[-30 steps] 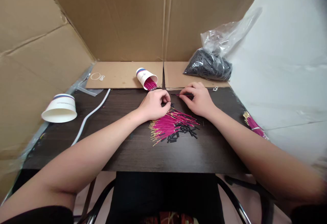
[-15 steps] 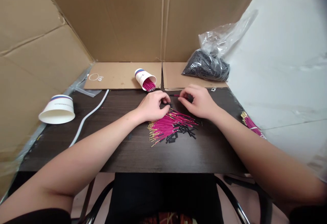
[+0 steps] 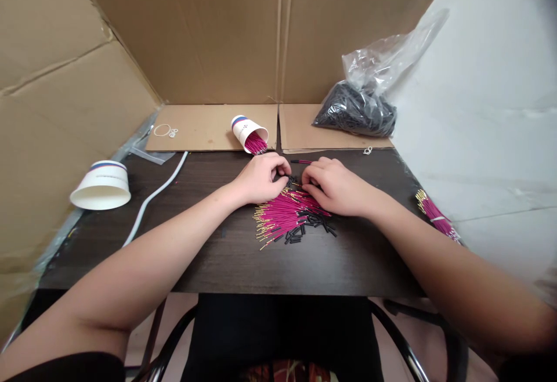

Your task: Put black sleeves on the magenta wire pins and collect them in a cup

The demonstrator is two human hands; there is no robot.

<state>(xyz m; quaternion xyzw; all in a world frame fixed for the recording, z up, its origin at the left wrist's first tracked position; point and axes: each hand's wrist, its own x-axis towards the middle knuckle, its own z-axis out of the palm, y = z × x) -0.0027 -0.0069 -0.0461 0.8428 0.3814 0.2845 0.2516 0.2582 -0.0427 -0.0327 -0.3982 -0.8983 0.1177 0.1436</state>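
A fanned pile of magenta wires (image 3: 281, 213) with gold tips lies on the dark table, and short black tubes (image 3: 296, 234) are scattered along its near right side. My left hand (image 3: 264, 177) rests at the pile's far left edge, thumb and fingers curled together; what they hold, if anything, is hidden. Small black pieces (image 3: 290, 181) lie at its fingertips. My right hand (image 3: 334, 187) is closed in a pinch over the pile's right side, with the gold tip of a wire (image 3: 297, 184) at its fingertips. A wire with a black end (image 3: 300, 161) lies beyond it.
Behind the hands, a paper cup (image 3: 249, 132) lies tipped with magenta wires inside. Another cup (image 3: 102, 187) lies at left beside a white cable (image 3: 152, 196). A bag of black tubes (image 3: 357, 109) sits back right; a tied wire bundle (image 3: 437, 216) lies at the right edge.
My right hand has moved toward me and slightly left, from the separate wire beyond the pile onto the pile's right side. My left hand has stayed nearly in place.
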